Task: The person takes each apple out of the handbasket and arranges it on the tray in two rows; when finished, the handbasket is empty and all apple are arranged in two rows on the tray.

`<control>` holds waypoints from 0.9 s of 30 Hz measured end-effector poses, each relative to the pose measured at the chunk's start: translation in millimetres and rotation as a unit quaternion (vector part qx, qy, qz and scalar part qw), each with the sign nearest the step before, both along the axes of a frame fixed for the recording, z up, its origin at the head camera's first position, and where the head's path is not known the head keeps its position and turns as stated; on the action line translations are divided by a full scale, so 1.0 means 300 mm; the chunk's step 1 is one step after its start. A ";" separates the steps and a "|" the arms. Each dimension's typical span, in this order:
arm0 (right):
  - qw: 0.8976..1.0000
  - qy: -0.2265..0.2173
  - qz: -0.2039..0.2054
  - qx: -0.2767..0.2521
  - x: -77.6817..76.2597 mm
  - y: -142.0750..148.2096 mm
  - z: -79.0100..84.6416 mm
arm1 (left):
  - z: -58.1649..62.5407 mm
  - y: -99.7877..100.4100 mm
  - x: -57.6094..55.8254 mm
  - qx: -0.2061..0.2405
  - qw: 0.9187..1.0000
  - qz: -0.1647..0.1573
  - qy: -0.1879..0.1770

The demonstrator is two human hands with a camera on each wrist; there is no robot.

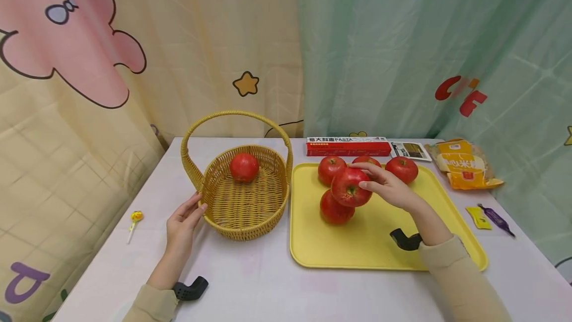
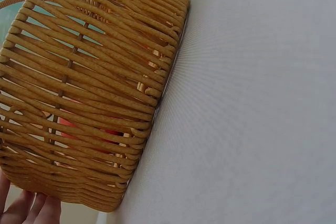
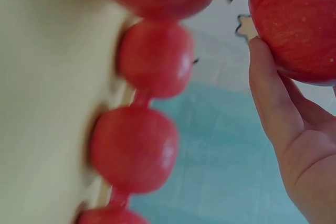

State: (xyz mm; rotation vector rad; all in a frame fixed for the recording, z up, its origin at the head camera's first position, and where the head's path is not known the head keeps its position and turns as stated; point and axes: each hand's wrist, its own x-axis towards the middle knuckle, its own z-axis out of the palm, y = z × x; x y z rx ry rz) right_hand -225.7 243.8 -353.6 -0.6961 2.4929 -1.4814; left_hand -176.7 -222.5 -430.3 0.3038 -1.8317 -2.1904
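My right hand [image 1: 389, 185] holds a red apple [image 1: 351, 187] with thumb and fingers above the yellow tray [image 1: 380, 252]. In the right wrist view the held apple [image 3: 299, 24] is at the upper right, raised off the tray. Beneath it in the head view lies another apple [image 1: 336, 210], and a row of apples [image 1: 401, 169] sits along the tray's far side. At the left stands a wicker basket [image 1: 248, 232] with a tall handle and one apple [image 1: 244, 167] inside. My left hand [image 1: 182, 222] holds the basket's left rim near the handle's base, fingertips against its wall.
Behind the tray lie a red pasta box [image 1: 348, 149] and a flat dark-and-white packet [image 1: 411, 151]. A yellow-and-clear food bag [image 1: 464, 163] is at the back right. Yellow [image 1: 478, 217] and purple [image 1: 498, 220] wrapped sweets lie right of the tray; a lollipop [image 1: 136, 220] lies far left.
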 end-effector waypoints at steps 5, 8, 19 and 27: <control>0.999 -0.008 -0.032 0.014 0.002 0.099 -0.045 | -0.002 -0.004 -0.005 0.002 1.000 0.003 -0.004; 0.998 -0.024 -0.050 0.020 -0.004 0.148 -0.074 | -0.002 -0.005 -0.006 0.001 1.000 0.000 -0.007; 0.993 -0.095 -0.039 0.049 -0.030 0.224 -0.159 | -0.001 0.000 -0.008 0.008 1.000 -0.002 -0.006; 0.987 -0.135 -0.045 0.070 -0.035 0.251 -0.167 | -0.004 -0.003 -0.003 0.014 1.000 -0.003 0.005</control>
